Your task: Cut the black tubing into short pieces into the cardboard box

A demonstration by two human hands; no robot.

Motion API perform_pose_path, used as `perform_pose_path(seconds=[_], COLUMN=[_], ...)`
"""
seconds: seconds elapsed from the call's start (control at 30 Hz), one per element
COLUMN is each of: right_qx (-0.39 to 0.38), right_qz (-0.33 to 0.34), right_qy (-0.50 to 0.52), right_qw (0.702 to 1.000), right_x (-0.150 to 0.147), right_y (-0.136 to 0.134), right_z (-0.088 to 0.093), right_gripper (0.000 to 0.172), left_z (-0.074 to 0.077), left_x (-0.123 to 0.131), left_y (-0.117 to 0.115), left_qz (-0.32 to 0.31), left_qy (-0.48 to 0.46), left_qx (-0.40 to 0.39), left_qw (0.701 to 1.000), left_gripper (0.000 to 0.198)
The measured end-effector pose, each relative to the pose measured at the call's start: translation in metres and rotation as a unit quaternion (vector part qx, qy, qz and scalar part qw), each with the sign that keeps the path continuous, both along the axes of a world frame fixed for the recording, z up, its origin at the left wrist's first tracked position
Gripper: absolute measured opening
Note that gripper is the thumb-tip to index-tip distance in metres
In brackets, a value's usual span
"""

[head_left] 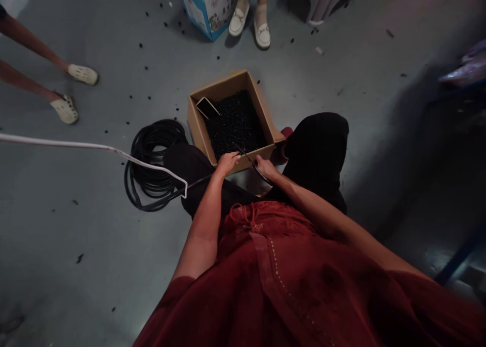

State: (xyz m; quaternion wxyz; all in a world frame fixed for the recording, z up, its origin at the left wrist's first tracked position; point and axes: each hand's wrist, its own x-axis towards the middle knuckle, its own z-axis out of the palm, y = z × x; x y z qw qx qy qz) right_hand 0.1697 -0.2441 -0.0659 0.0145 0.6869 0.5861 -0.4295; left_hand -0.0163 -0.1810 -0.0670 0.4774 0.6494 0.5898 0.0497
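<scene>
Here, tubing (201,179) trails leftward from the left hand (227,163).

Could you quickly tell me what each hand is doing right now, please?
Left hand: closed, holding the black tubing.
Right hand: closed, holding the scissors.

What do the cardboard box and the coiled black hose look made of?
The cardboard box is brown cardboard, matte, with bare folded flaps. The coiled black hose is probably rubber or soft plastic: smooth, dull sheen, bending in loose loops. The left hand pinches its end; the right hand holds what look like scissors.
</scene>
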Motion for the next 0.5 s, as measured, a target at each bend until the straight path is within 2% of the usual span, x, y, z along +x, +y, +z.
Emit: perform_pose_path(seconds=[0.2,0.5], right_qx=[-0.002,0.01], right_qz=[0.0,-0.024], right_qy=[-0.009,-0.009], right_qw=[1.0,1.0], right_x=[-0.0002,0.0017], right_y=[-0.0002,0.0011], right_z=[-0.0014,0.0013], right_gripper=[0.033,0.028], left_z=[-0.001,0.0038], left_x=[0.0003,0.0049], left_y=[0.0003,0.0009], left_qz=[-0.04,-0.031], left_qy=[0.029,0.049], left_qx=[0.017,0.021], left_qw=[0.999,0.998], left_gripper=[0.036,0.041])
